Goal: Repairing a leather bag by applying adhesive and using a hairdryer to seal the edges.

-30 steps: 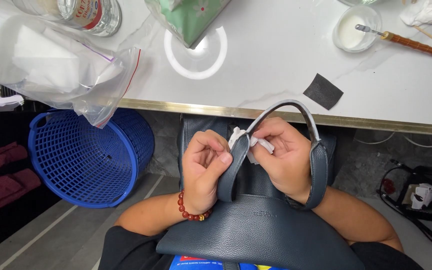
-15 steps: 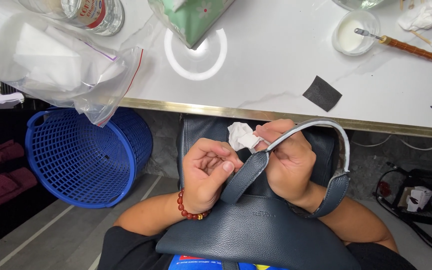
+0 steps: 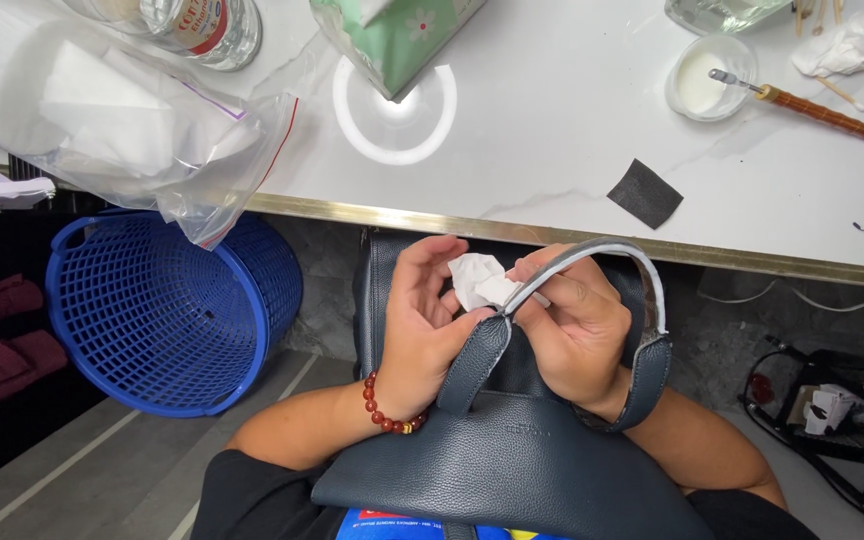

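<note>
Your right hand pinched the white wad against the handbag strap, which arched rightward from that grip. Your left hand, closer, clasped the strap's lower end; the navy handbag lay on your lap below the bench.

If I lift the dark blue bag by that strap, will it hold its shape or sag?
Probably sags: the bag looks like soft pebbled leather, draped over the lap. The strap seems stiffer, holding an arch between the left hand and right hand. The white wipe looks crumpled, light and floppy.
</note>
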